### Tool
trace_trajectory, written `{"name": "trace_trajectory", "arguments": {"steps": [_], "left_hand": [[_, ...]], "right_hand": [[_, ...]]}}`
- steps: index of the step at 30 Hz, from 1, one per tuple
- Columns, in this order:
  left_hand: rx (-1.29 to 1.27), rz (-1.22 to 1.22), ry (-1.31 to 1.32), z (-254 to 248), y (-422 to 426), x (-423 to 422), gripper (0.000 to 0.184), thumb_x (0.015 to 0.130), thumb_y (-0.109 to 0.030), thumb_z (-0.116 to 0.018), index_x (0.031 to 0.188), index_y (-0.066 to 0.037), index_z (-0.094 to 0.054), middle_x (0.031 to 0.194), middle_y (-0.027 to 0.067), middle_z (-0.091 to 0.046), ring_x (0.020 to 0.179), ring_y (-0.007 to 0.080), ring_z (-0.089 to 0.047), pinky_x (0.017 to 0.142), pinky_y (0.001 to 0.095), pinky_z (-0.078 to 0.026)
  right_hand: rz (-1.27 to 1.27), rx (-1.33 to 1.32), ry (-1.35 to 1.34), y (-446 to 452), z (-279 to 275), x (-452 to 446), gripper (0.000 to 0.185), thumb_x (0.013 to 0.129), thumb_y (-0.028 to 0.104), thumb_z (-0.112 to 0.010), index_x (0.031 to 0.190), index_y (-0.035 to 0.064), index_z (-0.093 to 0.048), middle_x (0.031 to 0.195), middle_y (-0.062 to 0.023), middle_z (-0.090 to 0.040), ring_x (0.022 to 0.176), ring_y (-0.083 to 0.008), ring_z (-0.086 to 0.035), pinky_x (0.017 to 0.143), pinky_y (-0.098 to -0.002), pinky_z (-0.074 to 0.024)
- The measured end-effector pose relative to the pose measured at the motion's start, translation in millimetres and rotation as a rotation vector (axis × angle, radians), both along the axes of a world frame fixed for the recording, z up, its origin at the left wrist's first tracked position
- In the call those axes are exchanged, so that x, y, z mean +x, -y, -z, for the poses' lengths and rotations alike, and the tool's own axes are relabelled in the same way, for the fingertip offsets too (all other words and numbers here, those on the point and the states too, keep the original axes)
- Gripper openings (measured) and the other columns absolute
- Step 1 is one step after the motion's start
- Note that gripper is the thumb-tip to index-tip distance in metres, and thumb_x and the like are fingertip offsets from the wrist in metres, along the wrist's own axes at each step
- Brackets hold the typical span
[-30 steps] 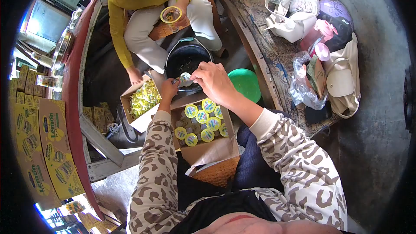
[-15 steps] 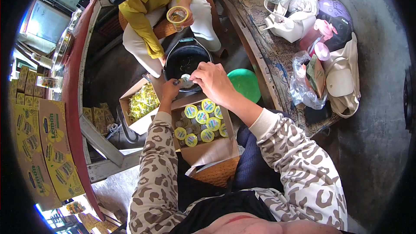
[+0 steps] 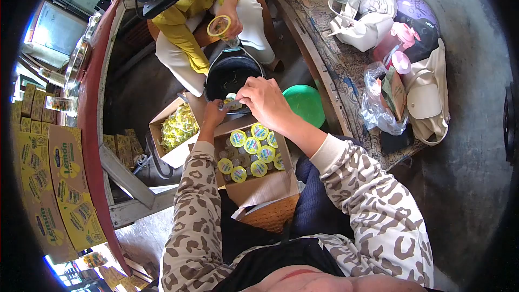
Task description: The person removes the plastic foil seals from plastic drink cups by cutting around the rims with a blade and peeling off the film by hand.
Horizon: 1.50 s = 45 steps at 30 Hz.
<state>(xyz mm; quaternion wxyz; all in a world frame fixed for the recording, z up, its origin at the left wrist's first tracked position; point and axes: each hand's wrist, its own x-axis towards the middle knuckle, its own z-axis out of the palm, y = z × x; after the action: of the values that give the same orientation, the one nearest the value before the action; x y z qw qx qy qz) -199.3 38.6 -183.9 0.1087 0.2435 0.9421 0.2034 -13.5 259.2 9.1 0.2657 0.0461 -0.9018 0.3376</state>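
Observation:
My left hand point(image 3: 213, 112) and my right hand point(image 3: 265, 100) are closed and meet over the near rim of a black bucket point(image 3: 216, 75). A thin greyish piece point(image 3: 230, 105) spans the gap between my fingertips; its kind is unclear. Just behind it shows a small cup point(image 3: 231, 97) with a pale yellow-green top, and which hand holds it I cannot tell. Below my wrists, an open cardboard box point(image 3: 254, 197) holds several small cups with yellow-green printed lids point(image 3: 252, 145). To the left, another carton point(image 3: 181, 158) is filled with yellow and white strips point(image 3: 179, 127).
Across the bucket a seated person's hand point(image 3: 230, 11) holds a clear yellow-rimmed tub point(image 3: 219, 26). A green round basin point(image 3: 304, 107) lies at right, beside a bench with bags point(image 3: 427, 97) and a helmet point(image 3: 416, 21). Lemon-printed cartons point(image 3: 73, 184) stand left.
The other person leans forward, and the yellow-rimmed tub has tipped and moved down toward the bucket. The small cup and grey piece between my hands have shifted slightly; my arms stay almost still.

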Motion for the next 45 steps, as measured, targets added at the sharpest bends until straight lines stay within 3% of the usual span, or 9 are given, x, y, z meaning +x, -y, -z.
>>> {"name": "trace_trajectory", "arguments": {"steps": [3, 7, 9, 13, 22, 24, 36, 40, 45], "left_hand": [[0.085, -0.073, -0.259, 1.9, -3.5, 4.6, 0.043, 0.075, -0.023, -0.081, 0.11, -0.004, -0.066, 0.106, 0.0209, -0.06, 0.104, 0.0404, -0.062, 0.088, 0.0472, -0.051], [-0.101, -0.014, -0.037, -9.3, -8.0, 13.5, 0.045, 0.075, -0.02, -0.08, 0.115, -0.006, -0.064, 0.109, 0.0193, -0.058, 0.103, 0.0398, -0.062, 0.088, 0.0478, -0.051], [0.095, -0.084, -0.269, -8.6, -9.9, 18.0, 0.044, 0.076, -0.018, -0.079, 0.117, -0.009, -0.065, 0.111, 0.0177, -0.057, 0.103, 0.0395, -0.062, 0.089, 0.0475, -0.051], [-0.072, 0.056, -0.088, -5.5, -5.3, 15.4, 0.047, 0.075, -0.013, -0.077, 0.121, -0.01, -0.063, 0.114, 0.0164, -0.056, 0.103, 0.0398, -0.061, 0.089, 0.0469, -0.051], [0.116, -0.09, -0.304, -8.1, -4.0, 17.9, 0.047, 0.076, -0.013, -0.077, 0.121, -0.01, -0.063, 0.118, 0.0151, -0.056, 0.107, 0.0374, -0.06, 0.093, 0.0457, -0.05], [-0.064, 0.0, -0.061, -10.8, -2.6, 17.6, 0.047, 0.077, -0.018, -0.078, 0.121, -0.01, -0.063, 0.116, 0.016, -0.056, 0.108, 0.0375, -0.06, 0.092, 0.0455, -0.051], [-0.035, -0.2, 0.093, -7.3, -5.3, 13.8, 0.048, 0.083, -0.043, -0.073, 0.115, -0.007, -0.069, 0.11, 0.0247, -0.068, 0.103, 0.0414, -0.066, 0.088, 0.0493, -0.053], [0.207, -0.291, -0.144, 2.3, -4.1, 16.9, 0.049, 0.088, -0.045, -0.067, 0.116, -0.006, -0.068, 0.108, 0.0265, -0.069, 0.104, 0.0417, -0.065, 0.087, 0.0497, -0.052], [-0.025, -0.298, 0.366, 19.8, 7.9, 3.0, 0.04, 0.092, -0.04, -0.064, 0.119, -0.011, -0.067, 0.112, 0.0257, -0.067, 0.104, 0.0418, -0.065, 0.087, 0.0506, -0.051]], "right_hand": [[-0.008, -0.018, 0.076, 1.9, -1.1, -0.3, 0.006, 0.081, 0.009, -0.072, 0.086, 0.0126, -0.072, 0.088, -0.0042, -0.06, 0.091, -0.0251, -0.06, 0.08, -0.041, -0.0432], [-0.014, -0.025, 0.055, 1.9, -0.9, -0.1, 0.006, 0.081, 0.009, -0.072, 0.086, 0.0126, -0.071, 0.088, -0.0044, -0.06, 0.091, -0.0252, -0.06, 0.08, -0.0412, -0.043], [-0.006, -0.023, 0.075, 2.4, -2.0, -0.1, 0.006, 0.081, 0.01, -0.072, 0.086, 0.0124, -0.071, 0.089, -0.0045, -0.06, 0.092, -0.0252, -0.06, 0.08, -0.0413, -0.0431], [-0.012, -0.016, 0.06, 2.5, -0.6, 0.0, 0.005, 0.081, 0.01, -0.072, 0.086, 0.0124, -0.071, 0.088, -0.0042, -0.06, 0.091, -0.025, -0.06, 0.08, -0.041, -0.0431], [-0.004, -0.013, 0.09, 1.2, 0.0, -1.9, 0.007, 0.081, 0.01, -0.072, 0.087, 0.0132, -0.073, 0.088, -0.0038, -0.06, 0.091, -0.0246, -0.06, 0.08, -0.0403, -0.0435], [-0.012, -0.009, 0.07, 0.2, 0.3, -1.0, 0.006, 0.082, 0.01, -0.072, 0.087, 0.0131, -0.073, 0.088, -0.0036, -0.061, 0.091, -0.0242, -0.06, 0.08, -0.0401, -0.0435], [-0.017, -0.015, 0.013, 1.0, 1.2, -2.1, 0.007, 0.082, 0.007, -0.071, 0.087, 0.0124, -0.071, 0.085, -0.0026, -0.06, 0.086, -0.0236, -0.06, 0.076, -0.0396, -0.0419], [-0.012, -0.023, 0.078, 1.1, 0.7, -2.4, 0.006, 0.081, 0.009, -0.071, 0.086, 0.0125, -0.073, 0.088, -0.0037, -0.061, 0.091, -0.024, -0.061, 0.081, -0.0401, -0.0429], [-0.015, -0.023, 0.009, 0.9, 3.6, -2.7, 0.006, 0.083, 0.007, -0.071, 0.086, 0.0126, -0.07, 0.084, -0.0023, -0.06, 0.086, -0.0235, -0.06, 0.075, -0.0392, -0.0419]]}}
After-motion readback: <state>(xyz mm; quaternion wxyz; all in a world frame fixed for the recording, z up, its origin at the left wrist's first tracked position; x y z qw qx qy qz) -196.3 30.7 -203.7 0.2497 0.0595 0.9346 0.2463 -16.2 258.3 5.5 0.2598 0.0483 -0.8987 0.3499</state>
